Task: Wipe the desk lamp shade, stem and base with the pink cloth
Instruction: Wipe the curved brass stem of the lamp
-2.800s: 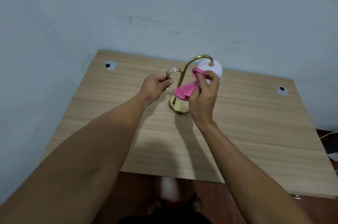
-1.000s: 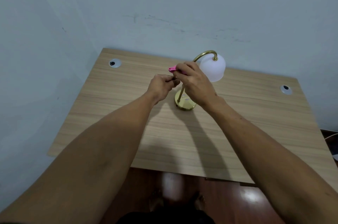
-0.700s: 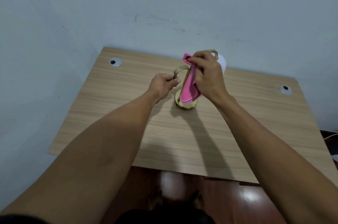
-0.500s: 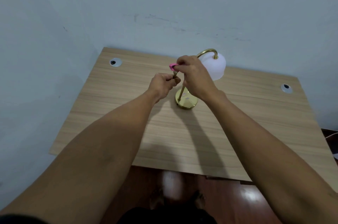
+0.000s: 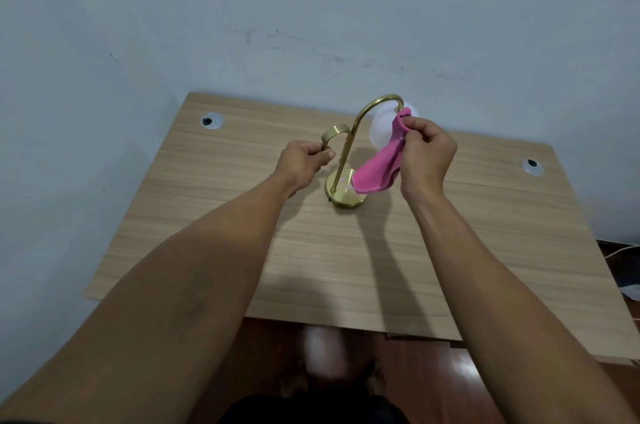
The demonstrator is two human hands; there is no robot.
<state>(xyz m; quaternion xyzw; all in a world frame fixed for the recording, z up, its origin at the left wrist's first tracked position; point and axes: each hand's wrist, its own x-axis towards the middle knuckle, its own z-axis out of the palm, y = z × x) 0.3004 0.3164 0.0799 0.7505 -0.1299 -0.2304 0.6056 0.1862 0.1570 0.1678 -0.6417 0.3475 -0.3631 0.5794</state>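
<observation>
Nearest the camera, two bare forearms are stretched out over the wooden desk (image 5: 346,250). The left hand (image 5: 303,160) is closed in a fist around the short brass handle (image 5: 332,134) that curves off the desk lamp's stem (image 5: 349,136), so the lamp is steadied. The right hand (image 5: 427,155) is closed in a pinch on the upper end of the pink cloth (image 5: 379,167), thumb and fingers gathered on the fabric, and the rest of the cloth is left hanging loose.

A change is seen against half a second ago: then the right hand was pressed close to the left at the handle, with only a scrap of pink showing and the white shade left clear. Now the cloth is carried to the right of the stem and held against the near side of the shade (image 5: 381,127), while its loose lower end is draped just over the round brass base (image 5: 346,193); whether it touches the base cannot be told. The handle and stem pass is judged to be finished for the moment, and the shade is being taken up.

The lamp is stood toward the back of the desk, between two cable grommets (image 5: 212,120) set near the far corners, with the pale wall (image 5: 311,8) behind. The base is judged to be still awaiting its own wipe.
</observation>
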